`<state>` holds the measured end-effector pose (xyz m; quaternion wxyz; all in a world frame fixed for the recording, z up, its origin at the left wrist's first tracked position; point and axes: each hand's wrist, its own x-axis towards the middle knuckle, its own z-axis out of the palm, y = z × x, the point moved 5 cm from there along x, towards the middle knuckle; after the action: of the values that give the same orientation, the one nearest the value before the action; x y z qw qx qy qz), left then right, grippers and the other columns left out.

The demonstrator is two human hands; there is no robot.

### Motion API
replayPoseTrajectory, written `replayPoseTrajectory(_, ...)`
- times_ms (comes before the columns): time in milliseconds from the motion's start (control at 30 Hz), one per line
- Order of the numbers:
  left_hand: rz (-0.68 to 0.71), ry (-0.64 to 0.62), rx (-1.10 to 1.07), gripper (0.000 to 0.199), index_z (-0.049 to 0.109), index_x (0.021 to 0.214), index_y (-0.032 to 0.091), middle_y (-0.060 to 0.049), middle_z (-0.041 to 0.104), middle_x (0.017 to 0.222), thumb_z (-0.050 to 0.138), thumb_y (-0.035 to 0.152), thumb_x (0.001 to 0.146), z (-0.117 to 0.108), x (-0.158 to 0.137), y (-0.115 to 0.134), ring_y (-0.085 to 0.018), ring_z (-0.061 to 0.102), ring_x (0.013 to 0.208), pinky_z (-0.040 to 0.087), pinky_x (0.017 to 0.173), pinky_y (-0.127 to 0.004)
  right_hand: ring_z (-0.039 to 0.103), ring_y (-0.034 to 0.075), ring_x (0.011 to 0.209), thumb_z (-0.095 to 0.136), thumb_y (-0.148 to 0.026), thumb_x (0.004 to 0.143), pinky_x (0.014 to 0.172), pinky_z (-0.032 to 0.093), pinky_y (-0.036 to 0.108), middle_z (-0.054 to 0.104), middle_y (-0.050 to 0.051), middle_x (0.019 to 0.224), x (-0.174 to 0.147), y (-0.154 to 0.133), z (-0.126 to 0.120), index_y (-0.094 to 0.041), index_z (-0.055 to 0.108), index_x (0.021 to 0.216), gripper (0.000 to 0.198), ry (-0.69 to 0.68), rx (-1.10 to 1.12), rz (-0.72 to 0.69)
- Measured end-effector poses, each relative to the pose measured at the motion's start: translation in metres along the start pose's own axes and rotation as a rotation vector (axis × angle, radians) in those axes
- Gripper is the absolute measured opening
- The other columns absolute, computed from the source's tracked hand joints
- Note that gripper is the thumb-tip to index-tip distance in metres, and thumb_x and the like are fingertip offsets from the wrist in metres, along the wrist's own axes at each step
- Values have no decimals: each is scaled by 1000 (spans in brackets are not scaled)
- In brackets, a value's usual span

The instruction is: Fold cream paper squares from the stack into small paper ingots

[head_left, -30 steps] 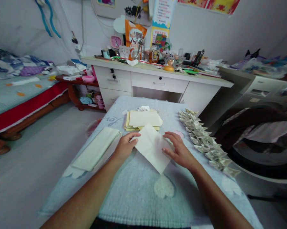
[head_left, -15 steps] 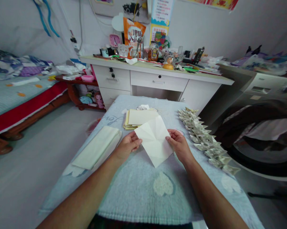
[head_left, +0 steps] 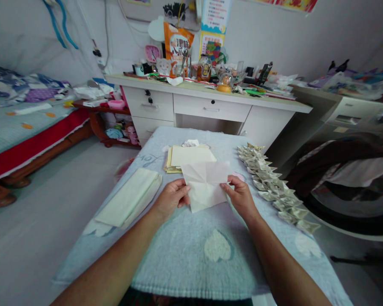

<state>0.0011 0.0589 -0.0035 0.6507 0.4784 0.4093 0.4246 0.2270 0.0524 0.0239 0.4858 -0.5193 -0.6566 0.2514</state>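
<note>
A thin white sheet of paper [head_left: 206, 187] with crossing creases is held up above the cloth-covered table [head_left: 191, 255]. My left hand [head_left: 174, 196] pinches its left edge between thumb and fingers. At the right edge, my right hand [head_left: 240, 193] grips it the same way. Just behind the sheet lies a stack of yellowish paper [head_left: 191, 156], partly covered by it in view. To the left of my left hand rests a folded pale green-white bundle [head_left: 130, 197]. Rows of folded paper pieces [head_left: 268, 178] with pointed tips stand to the right of my right hand.
A crumpled white tissue [head_left: 190, 143] sits behind the stack. Beyond the table stands a white desk [head_left: 210, 108] crowded with jars, a snack bag [head_left: 177, 46] and a pink clock [head_left: 153, 53]. A bed [head_left: 35, 123] is at left, a washing machine [head_left: 347, 123] at right.
The sheet has turned in my hands, from corner-down to nearly square-on, and its upper half now tilts along the middle crease. Both hands stay at its sides, barely shifted.
</note>
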Motion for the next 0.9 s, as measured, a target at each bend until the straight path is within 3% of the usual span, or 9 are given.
replayPoseTrajectory(67,83,35,-1,34,62,94,14,0,64,61,66,42,75,-2,-1,8,-10,55,51,39,48,-19,56,21,88,62,-33,82,86,41,36,66,3,86,-1,-13,-4,-23,66,80,11,24,-101,-109)
replayPoseTrajectory(133,187,64,19,28,64,90,14,-6,70,80,67,38,76,-2,-5,17,-15,64,72,49,67,-26,57,20,90,60,-28,83,87,41,37,66,3,89,-2,-22,-5,-24,66,81,7,47,-116,-179)
replayPoseTrajectory(200,285,74,74,23,66,86,15,-9,69,103,72,33,72,-1,-8,23,-19,64,93,49,83,-30,59,20,92,59,-23,83,85,44,35,66,5,94,-5,-26,-4,-24,65,85,7,43,-46,-215)
replayPoseTrajectory(300,422,60,234,17,67,82,17,-10,65,110,74,25,69,2,-12,28,-22,60,106,46,92,-33,61,19,94,57,-20,84,80,47,32,66,6,101,-9,-22,0,-24,63,89,9,14,92,-209)
replayPoseTrajectory(500,506,44,555,9,66,79,18,-8,63,108,70,18,71,3,-14,25,-21,59,103,46,89,-30,59,20,106,61,-24,83,90,46,35,63,7,110,-13,-19,6,-25,62,94,11,-125,65,-185)
replayPoseTrajectory(667,442,-39,794,5,67,77,18,-6,64,95,62,17,75,5,-12,23,-16,60,79,46,71,-26,59,22,105,64,-27,81,92,45,36,61,8,114,-18,-21,10,-23,66,92,12,-313,-45,-211)
replayPoseTrajectory(767,414,-111,915,9,69,79,19,-5,65,86,61,17,75,8,-11,19,-19,60,80,45,72,-27,60,21,101,58,-31,85,89,46,35,62,8,111,-20,-16,13,-22,68,97,17,-387,-127,-190)
replayPoseTrajectory(900,302,-107,879,12,70,81,18,-5,67,79,64,22,71,7,-9,12,-21,61,76,45,68,-27,58,24,102,57,-37,86,93,43,40,66,7,107,-19,-10,15,-22,71,91,21,-402,-226,-185)
